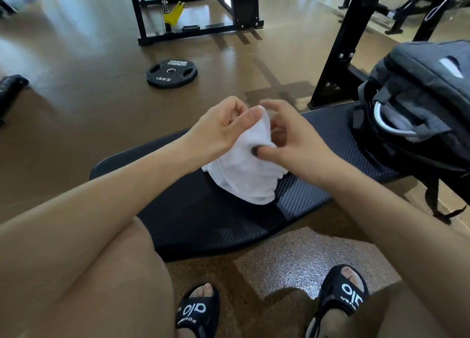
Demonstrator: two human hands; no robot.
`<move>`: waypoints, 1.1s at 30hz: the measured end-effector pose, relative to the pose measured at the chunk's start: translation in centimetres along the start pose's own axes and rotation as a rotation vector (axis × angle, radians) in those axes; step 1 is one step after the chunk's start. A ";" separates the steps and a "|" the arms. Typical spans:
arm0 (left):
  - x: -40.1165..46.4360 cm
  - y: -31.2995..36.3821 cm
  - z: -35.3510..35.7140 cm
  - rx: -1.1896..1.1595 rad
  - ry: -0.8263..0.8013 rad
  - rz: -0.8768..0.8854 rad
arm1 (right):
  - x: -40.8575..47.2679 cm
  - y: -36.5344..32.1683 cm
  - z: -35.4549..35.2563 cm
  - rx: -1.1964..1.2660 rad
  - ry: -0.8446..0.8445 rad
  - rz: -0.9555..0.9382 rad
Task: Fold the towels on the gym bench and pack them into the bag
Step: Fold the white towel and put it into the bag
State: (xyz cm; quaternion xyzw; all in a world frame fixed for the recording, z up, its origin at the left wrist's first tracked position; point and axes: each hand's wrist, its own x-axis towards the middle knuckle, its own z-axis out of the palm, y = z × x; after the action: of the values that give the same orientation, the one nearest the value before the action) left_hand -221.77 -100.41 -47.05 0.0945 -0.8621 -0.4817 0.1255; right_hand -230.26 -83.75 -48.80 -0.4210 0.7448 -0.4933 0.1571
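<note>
A crumpled white towel (244, 169) hangs over the black padded gym bench (193, 218), its lower end resting on the pad. My left hand (221, 129) pinches the towel's top edge between thumb and fingers. My right hand (290, 139) holds the cloth from the right, its thumb pressed into the fabric and its fingers spread above. A dark grey backpack (419, 103) lies at the right end of the bench, its top unzipped, with white cloth showing inside.
A black 15 kg weight plate (172, 73) lies on the brown floor beyond the bench. Black rack frames (338, 57) stand behind the bench and further back. My knees and my feet in black slides (198, 312) are below the bench's near edge.
</note>
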 end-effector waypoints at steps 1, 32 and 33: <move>-0.1 0.1 0.2 -0.007 -0.012 -0.003 | 0.2 0.2 -0.2 -0.012 0.028 0.014; -0.3 -2.7 -1.2 0.527 -0.057 0.176 | 1.1 1.7 0.0 -0.543 0.287 -0.311; -0.2 -3.1 -1.4 0.562 -0.012 0.154 | 1.2 1.6 0.0 -0.549 0.307 -0.314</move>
State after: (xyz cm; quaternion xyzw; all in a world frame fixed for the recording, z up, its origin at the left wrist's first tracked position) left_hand -220.99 -103.12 -49.02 0.0570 -0.9671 -0.2138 0.1255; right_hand -231.73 -84.39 -49.99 -0.4776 0.7909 -0.3504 -0.1536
